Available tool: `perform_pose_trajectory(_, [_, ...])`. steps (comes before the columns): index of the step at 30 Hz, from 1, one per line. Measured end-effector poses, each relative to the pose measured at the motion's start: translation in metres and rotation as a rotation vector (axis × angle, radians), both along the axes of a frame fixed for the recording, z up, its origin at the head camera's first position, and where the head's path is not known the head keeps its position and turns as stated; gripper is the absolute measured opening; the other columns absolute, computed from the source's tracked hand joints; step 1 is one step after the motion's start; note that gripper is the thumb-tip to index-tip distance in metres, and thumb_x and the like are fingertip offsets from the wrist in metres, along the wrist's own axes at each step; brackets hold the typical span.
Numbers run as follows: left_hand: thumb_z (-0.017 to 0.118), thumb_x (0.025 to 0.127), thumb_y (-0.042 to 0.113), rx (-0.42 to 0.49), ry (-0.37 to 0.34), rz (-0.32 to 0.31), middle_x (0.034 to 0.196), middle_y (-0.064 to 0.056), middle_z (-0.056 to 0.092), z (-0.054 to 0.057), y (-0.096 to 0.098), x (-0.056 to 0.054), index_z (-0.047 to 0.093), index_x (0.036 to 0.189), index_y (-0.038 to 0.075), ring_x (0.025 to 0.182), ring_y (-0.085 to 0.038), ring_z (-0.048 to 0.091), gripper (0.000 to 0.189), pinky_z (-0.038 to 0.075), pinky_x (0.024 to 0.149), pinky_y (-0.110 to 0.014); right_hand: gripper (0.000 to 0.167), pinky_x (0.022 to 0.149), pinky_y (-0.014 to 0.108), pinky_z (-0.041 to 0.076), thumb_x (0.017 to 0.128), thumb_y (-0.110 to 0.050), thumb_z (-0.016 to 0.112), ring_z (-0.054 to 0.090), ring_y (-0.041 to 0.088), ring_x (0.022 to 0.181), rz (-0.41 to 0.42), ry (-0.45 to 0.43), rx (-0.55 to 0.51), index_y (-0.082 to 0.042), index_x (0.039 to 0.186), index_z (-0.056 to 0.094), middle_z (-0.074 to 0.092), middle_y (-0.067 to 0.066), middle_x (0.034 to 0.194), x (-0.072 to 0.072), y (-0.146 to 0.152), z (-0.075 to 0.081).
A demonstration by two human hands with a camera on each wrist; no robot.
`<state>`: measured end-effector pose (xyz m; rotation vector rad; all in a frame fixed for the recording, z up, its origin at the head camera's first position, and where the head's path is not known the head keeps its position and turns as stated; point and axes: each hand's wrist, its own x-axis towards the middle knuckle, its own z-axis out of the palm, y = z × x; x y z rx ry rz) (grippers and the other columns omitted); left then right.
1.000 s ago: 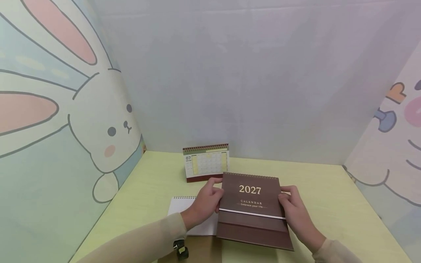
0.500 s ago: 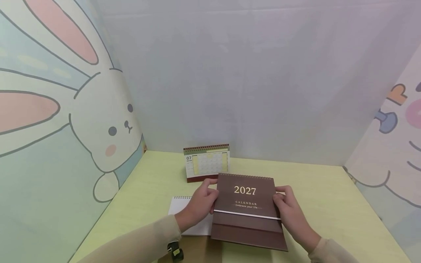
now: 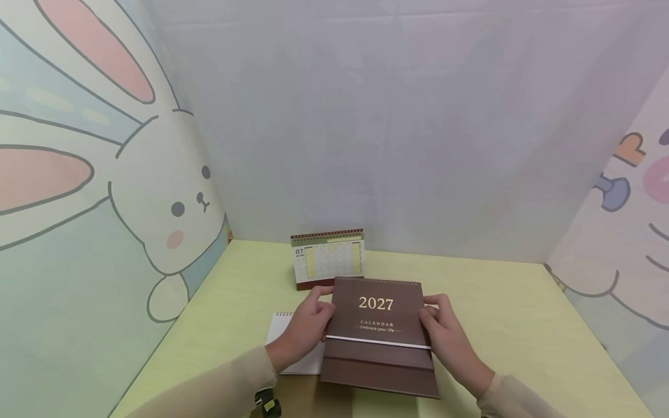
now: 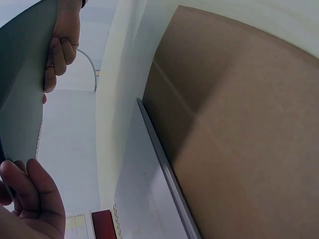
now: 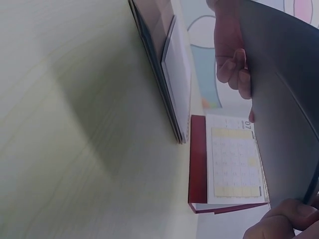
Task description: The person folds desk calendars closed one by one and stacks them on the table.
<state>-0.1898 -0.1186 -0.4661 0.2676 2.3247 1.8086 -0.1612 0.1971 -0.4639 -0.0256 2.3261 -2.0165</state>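
Note:
A dark brown 2027 desk calendar (image 3: 377,316), spiral at its top, is held up in front of me. My left hand (image 3: 304,325) grips its left edge, thumb on the front and curled fingers behind. At the opposite edge my right hand (image 3: 452,339) pinches it the same way. In the wrist views the plain dark back of this calendar (image 5: 284,104) hangs raised over the table. Below and to its left lies a spiral-bound white pad (image 3: 308,364), partly hidden by my left hand and the calendar; brown board (image 4: 239,104) extends from its near edge.
Toward the back stands a white desk calendar (image 3: 331,261) with a dark red base, showing 07. The pale yellow table (image 3: 522,325) runs to a grey-white back wall (image 3: 387,128). Side walls carry cartoon prints, a rabbit (image 3: 162,191) at left.
Both hands have carried the brown calendar to the left and slightly down, so it covers more of the white pad. The standing calendar has stayed in place.

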Motion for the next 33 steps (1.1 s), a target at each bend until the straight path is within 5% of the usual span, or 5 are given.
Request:
perform_pose_trajectory(15, [0.055, 0.120, 0.015, 0.009, 0.030, 0.085, 0.098, -0.010, 0.081, -0.004, -0.021, 0.003, 0.053, 0.169, 0.004, 0.066, -0.017, 0.060, 0.050, 0.051, 0.056, -0.027, 0.028, 0.077, 0.032, 0.067, 0.126, -0.006, 0.042, 0.077, 0.016, 0.091, 0.025, -0.001, -0.031, 0.001, 0.153, 0.040, 0.076, 0.021, 0.118, -0.007, -0.024, -0.002])
perform_pose_trajectory(33, [0.053, 0.117, 0.011, -0.034, 0.024, 0.223, 0.100, -0.013, 0.081, -0.010, -0.048, 0.004, 0.058, 0.163, 0.007, 0.082, -0.019, 0.076, 0.046, 0.061, 0.062, -0.029, 0.022, 0.079, 0.031, 0.069, 0.126, -0.005, 0.044, 0.081, 0.024, 0.097, 0.074, 0.007, -0.057, 0.001, 0.147, 0.043, 0.078, 0.026, 0.122, -0.016, -0.059, -0.014])
